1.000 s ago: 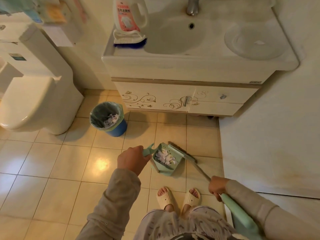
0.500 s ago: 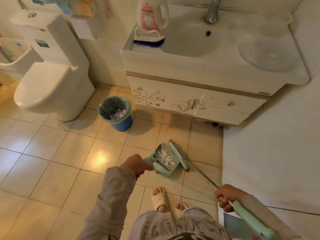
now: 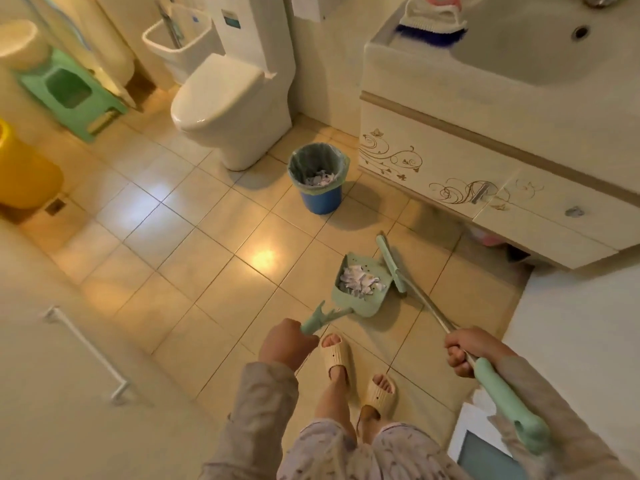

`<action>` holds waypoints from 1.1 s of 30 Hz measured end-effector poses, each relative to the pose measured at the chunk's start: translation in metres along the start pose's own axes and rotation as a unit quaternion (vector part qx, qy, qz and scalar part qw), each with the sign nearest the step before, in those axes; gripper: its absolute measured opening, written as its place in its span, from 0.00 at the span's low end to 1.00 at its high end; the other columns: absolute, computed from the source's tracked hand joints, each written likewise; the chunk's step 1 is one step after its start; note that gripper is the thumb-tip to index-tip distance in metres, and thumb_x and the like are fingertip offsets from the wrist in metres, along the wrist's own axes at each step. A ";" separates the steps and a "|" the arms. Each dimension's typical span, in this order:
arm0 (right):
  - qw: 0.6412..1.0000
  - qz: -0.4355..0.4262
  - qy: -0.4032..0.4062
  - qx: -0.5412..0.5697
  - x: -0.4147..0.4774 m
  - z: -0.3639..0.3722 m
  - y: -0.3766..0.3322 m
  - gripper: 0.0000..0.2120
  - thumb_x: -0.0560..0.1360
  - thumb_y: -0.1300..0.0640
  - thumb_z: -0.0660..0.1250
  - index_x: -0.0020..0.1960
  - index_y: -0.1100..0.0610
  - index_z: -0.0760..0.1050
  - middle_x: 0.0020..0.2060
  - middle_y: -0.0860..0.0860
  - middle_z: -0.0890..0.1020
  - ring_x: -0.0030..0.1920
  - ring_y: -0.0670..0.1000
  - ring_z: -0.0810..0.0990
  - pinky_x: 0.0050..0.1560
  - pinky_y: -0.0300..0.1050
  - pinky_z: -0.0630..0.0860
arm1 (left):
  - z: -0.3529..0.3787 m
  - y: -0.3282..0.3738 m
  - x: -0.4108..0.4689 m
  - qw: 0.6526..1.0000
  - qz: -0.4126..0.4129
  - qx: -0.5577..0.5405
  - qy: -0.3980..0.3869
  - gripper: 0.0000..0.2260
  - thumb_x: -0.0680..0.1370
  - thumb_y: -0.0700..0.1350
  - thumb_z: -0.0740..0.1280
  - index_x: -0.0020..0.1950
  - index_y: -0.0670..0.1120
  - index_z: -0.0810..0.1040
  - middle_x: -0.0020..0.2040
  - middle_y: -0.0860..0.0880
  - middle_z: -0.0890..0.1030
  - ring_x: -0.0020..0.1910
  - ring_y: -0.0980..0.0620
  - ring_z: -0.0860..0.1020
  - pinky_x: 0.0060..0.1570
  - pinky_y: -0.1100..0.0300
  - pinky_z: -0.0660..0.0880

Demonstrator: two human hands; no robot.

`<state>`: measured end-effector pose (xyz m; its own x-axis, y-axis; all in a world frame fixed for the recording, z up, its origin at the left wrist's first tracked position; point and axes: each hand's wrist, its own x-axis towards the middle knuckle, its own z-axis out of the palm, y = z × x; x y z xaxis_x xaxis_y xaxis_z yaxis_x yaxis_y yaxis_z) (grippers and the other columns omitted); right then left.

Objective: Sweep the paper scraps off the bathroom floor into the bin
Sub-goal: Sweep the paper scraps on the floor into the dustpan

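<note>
A pale green dustpan (image 3: pixel 367 303) rests on the tiled floor, holding a heap of white paper scraps (image 3: pixel 360 282). My left hand (image 3: pixel 287 344) grips its green handle. My right hand (image 3: pixel 462 349) is closed around the metal shaft of a green broom, whose head (image 3: pixel 391 265) lies on the floor against the dustpan's right side. A blue bin (image 3: pixel 318 178) with a grey-green liner stands further away between the toilet and the vanity, with paper scraps inside it.
A white toilet (image 3: pixel 228 102) stands left of the bin, a sink vanity (image 3: pixel 485 161) to its right. A green stool (image 3: pixel 69 91) and a yellow tub (image 3: pixel 24 168) sit at far left. My feet in beige slippers (image 3: pixel 356 368) are just below the dustpan.
The view has swung left and back, bringing the stool and yellow tub into sight. Both hands have pulled back along the handles; dustpan and broom head stay together on the floor.
</note>
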<state>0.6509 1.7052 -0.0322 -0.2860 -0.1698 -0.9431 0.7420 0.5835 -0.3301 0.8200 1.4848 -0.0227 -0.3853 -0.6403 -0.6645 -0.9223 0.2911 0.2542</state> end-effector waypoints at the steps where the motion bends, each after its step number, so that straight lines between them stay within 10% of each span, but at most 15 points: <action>1: 1.000 -0.004 -0.004 0.003 -0.001 0.003 -0.003 0.16 0.77 0.70 0.50 0.33 0.59 0.61 0.10 0.50 0.63 0.09 0.44 0.60 0.15 0.26 0.59 | 0.000 -0.010 -0.002 1.000 -0.012 -0.016 0.009 0.13 0.73 0.46 0.66 0.53 0.40 0.80 0.39 0.47 0.77 0.38 0.49 0.75 0.37 0.61 0.68; 22: 0.998 0.025 -0.023 -0.047 0.012 0.157 -0.051 0.10 0.77 0.66 0.51 0.38 0.60 0.63 0.13 0.50 0.66 0.11 0.46 0.63 0.14 0.29 0.61 | -0.100 -0.144 0.033 0.981 -0.066 -0.136 0.122 0.04 0.73 0.44 0.66 0.40 0.44 0.75 0.29 0.50 0.72 0.33 0.49 0.73 0.30 0.62 0.65; 33: 0.997 0.040 -0.003 -0.065 0.020 0.189 -0.061 0.14 0.76 0.66 0.52 0.33 0.59 0.63 0.15 0.51 0.66 0.13 0.47 0.63 0.15 0.32 0.61 | -0.139 -0.137 0.053 0.953 -0.051 -0.256 0.156 0.12 0.74 0.44 0.68 0.49 0.35 0.78 0.32 0.44 0.74 0.33 0.45 0.72 0.38 0.56 0.70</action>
<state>0.7145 1.5165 -0.0385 -0.2254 -0.1242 -0.9663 0.6765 0.6938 -0.2470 0.9215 1.3125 0.0048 -0.2090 -0.8502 -0.4833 -0.8189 -0.1179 0.5616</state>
